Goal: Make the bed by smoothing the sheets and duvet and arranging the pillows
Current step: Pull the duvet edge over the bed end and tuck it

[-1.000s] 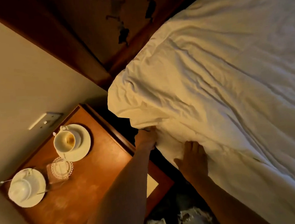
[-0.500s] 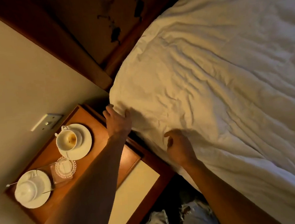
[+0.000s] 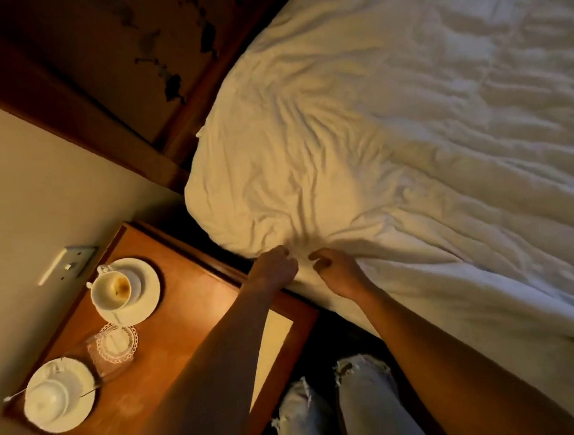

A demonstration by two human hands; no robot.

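Observation:
A wrinkled white duvet [image 3: 393, 147] covers the bed and fills the right and upper part of the view. Its near corner hangs over the mattress edge beside the bedside table. My left hand [image 3: 276, 269] and my right hand [image 3: 339, 271] are close together at the duvet's side edge. Both have curled fingers that pinch the fabric, and creases fan out from the spot between them. No pillow is in view.
A wooden bedside table [image 3: 184, 321] stands left of the bed, with a used coffee cup on a saucer [image 3: 114, 292], an upturned cup on a saucer [image 3: 52, 397] and a glass with a doily [image 3: 115, 344]. A wall switch [image 3: 67, 263] and the dark wooden headboard [image 3: 122, 58] lie behind. My knees in ripped jeans [image 3: 332, 413] are below.
My left hand has left the duvet's corner and come down to the side edge. My right hand has shifted left to meet it, and both now pinch the fabric.

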